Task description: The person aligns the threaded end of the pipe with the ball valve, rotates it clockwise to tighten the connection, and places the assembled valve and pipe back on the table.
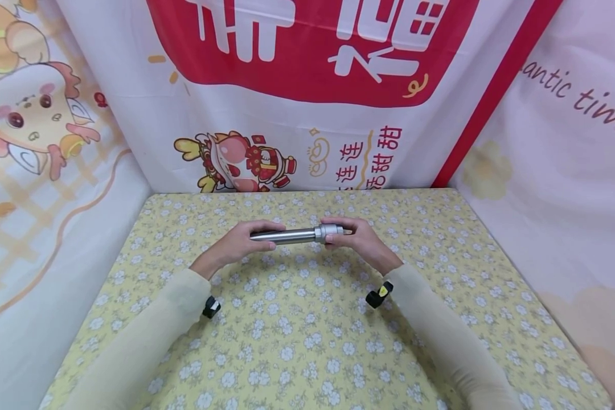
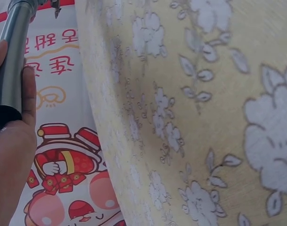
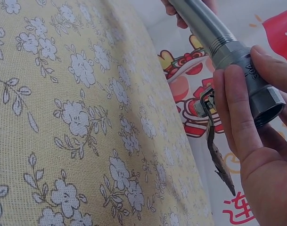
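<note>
When read from the far left of the head view, starts with a white hanging cloth (image 1: 36, 228) bearing a cartoon animal (image 1: 28, 114) at upper left. Comes next, at lower left, to a pale left sleeve (image 1: 148, 336) slanting up toward the centre, with a small black device (image 1: 211, 307) by the cuff. Reaches the left hand (image 1: 238, 244) just left of centre, curled round the plain end of a metal tube (image 1: 294, 236), with digits on both the near and the far side. Holds this tube nearly level across the middle of the frame, raised off a yellow floral tabletop (image 1: 287, 319) and below a red-and-white banner (image 1: 297, 91) at upper centre. Meets, right of centre, a silvery valve (image 1: 327, 232) on the tube's right end; in the right wrist view, shows threads at the hexagonal collar and a thin lever (image 3: 210, 136) hanging toward the lower right. Cannot tell how tightly the joint is screwed. Pinches the valve between thumb and fingers of the right hand (image 1: 364, 239), right of centre. Continues at lower right with another black device (image 1: 379, 294) and the right sleeve (image 1: 441, 327). Ends at far right on a pale cloth (image 1: 558, 193), with brown lettering (image 1: 576, 97) at upper right.
</note>
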Motion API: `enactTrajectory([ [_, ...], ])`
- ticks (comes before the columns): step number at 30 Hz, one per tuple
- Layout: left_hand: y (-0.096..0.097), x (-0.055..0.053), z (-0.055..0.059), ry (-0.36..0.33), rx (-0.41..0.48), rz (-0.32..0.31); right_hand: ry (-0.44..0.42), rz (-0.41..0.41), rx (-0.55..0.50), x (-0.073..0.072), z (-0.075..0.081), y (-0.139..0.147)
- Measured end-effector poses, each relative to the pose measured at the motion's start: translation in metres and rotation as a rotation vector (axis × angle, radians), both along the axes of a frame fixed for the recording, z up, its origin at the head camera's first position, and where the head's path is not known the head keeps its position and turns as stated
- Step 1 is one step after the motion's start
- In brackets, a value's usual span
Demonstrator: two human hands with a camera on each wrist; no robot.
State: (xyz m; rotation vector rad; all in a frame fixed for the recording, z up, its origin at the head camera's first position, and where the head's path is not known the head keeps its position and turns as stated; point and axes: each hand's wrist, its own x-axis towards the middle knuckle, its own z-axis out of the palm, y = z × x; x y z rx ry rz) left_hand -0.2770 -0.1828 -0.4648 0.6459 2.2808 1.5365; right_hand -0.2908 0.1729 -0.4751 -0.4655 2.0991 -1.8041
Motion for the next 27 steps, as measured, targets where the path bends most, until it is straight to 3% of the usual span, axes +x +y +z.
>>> enactTrajectory([
  [9, 0.0, -0.0001, 0.0058, 0.009, -0.013, -0.013, -0.009, 0.01, -0.016, 0.0014, 0.0033, 0.0003],
  [17, -0.0014, -0.0008, 0.0043, 0.036, -0.022, -0.046, -0.011, 0.007, -0.015, 0.0021, 0.0037, 0.0001],
  [27, -0.0004, 0.0007, 0.0054, 0.014, 0.006, -0.034, -0.005, 0.008, -0.021, 0.0027, 0.0043, -0.0002],
])
